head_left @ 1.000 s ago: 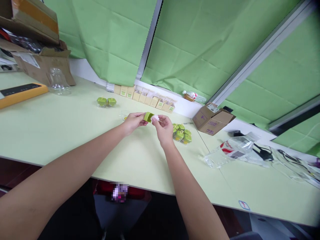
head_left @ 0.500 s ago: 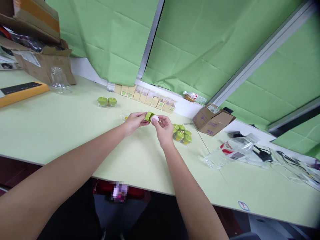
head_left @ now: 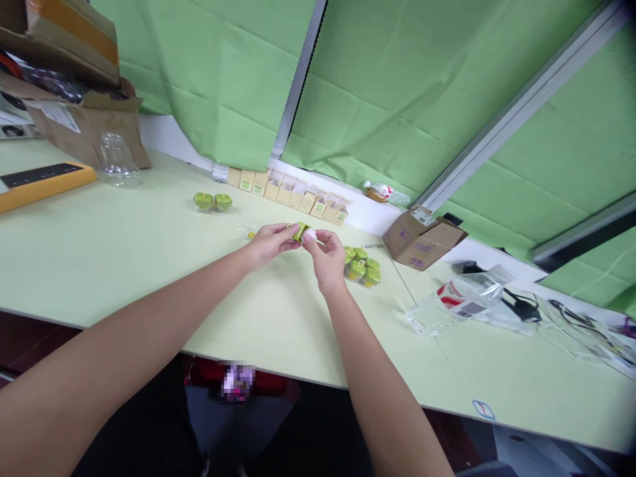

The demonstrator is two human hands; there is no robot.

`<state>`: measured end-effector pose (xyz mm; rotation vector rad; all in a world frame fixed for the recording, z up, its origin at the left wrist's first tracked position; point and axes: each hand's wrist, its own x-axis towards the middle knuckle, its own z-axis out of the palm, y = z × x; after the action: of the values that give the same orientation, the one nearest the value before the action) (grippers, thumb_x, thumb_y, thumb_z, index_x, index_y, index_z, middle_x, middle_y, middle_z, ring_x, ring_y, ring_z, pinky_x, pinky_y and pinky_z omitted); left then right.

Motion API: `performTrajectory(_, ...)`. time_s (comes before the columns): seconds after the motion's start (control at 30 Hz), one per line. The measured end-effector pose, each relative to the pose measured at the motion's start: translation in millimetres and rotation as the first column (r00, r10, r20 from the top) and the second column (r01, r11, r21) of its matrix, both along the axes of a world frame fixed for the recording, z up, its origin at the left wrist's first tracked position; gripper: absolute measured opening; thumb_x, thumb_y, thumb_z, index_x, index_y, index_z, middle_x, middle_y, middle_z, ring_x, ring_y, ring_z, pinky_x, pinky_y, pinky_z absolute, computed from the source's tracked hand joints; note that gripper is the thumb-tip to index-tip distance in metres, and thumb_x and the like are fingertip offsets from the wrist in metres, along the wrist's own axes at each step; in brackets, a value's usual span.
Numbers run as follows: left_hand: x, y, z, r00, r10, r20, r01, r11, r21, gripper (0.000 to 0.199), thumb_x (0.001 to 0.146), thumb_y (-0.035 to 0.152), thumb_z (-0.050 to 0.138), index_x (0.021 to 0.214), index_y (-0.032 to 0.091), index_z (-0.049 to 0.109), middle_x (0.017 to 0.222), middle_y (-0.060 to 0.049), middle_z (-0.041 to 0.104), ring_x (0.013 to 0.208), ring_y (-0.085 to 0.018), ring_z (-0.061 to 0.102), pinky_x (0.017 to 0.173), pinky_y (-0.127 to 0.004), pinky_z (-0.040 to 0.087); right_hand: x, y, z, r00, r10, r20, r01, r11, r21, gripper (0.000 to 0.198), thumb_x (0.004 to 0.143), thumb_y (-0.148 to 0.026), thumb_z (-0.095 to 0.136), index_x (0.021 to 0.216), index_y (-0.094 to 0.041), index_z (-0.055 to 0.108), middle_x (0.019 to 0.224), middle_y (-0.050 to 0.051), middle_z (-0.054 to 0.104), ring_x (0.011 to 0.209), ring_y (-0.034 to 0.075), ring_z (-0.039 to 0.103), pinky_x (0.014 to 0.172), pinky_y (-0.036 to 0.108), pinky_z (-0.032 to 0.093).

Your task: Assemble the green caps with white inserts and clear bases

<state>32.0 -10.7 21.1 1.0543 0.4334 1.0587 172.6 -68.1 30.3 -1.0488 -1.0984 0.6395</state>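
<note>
My left hand (head_left: 271,246) is closed on a small green lid (head_left: 300,229), its hollow side turned toward my right hand. My right hand (head_left: 328,262) pinches a small white piece (head_left: 311,234) at the lid's opening; whether it sits inside the lid is hard to see. Just behind my left hand lies a clear plastic cup (head_left: 244,230) with something small and yellow in it. Several green-lidded clear containers (head_left: 366,270) are grouped right of my right hand. Two green-lidded containers (head_left: 212,202) stand farther back on the left.
Small cardboard boxes (head_left: 291,193) line the table's back edge. At the right are an open carton (head_left: 420,237), a large plastic bottle (head_left: 454,301) and cables (head_left: 581,328). A clear plastic vessel (head_left: 118,162), an orange-edged device (head_left: 47,187) and cartons (head_left: 87,126) occupy the left.
My left hand has shifted slightly right, and the green lid has turned and come closer around the white piece. My right hand has barely moved.
</note>
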Motion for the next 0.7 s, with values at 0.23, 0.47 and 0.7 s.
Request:
performTrajectory(0.23, -1.9, 0.2, 2.3, 1.000, -0.021, 0.014, 0.021, 1.000, 0.012, 0.032, 0.074, 0.037, 0.081, 0.095, 0.014, 0.075, 0.103, -0.009, 0.071, 0.092, -0.016, 0.065, 0.101, -0.039, 0.047, 0.1, -3.0, 5.0, 0.996, 0.054, -0.078, -0.056, 0.998, -0.024, 0.040, 0.066, -0.041, 0.083, 0.094, -0.018, 0.065, 0.094, 0.004, 0.071, 0.085, 0.017, 0.068, 0.086, 0.038, 0.059)
performTrajectory(0.47, -4.8, -1.2, 5.1, 0.999, -0.043, 0.022, 0.042, 0.999, 0.016, 0.030, 0.073, 0.036, 0.081, 0.094, 0.016, 0.075, 0.103, -0.007, 0.070, 0.094, -0.017, 0.064, 0.100, -0.038, 0.046, -0.1, -2.1, 4.9, 0.995, 0.066, -0.081, -0.067, 0.998, -0.012, 0.043, 0.065, -0.042, 0.084, 0.096, -0.018, 0.067, 0.096, 0.006, 0.073, 0.089, 0.018, 0.069, 0.092, 0.040, 0.057)
performTrajectory(0.7, -6.4, -1.5, 7.4, 0.999, -0.041, 0.025, 0.038, 0.995, 0.088, 0.030, 0.074, 0.035, 0.081, 0.097, 0.016, 0.076, 0.107, -0.008, 0.069, 0.101, -0.018, 0.062, 0.101, -0.038, 0.046, 4.7, -2.4, 8.1, 0.999, 0.033, 0.030, -0.033, 0.999, 0.017, 0.044, 0.067, -0.041, 0.083, 0.101, -0.017, 0.070, 0.100, 0.008, 0.075, 0.092, 0.021, 0.070, 0.092, 0.040, 0.057)
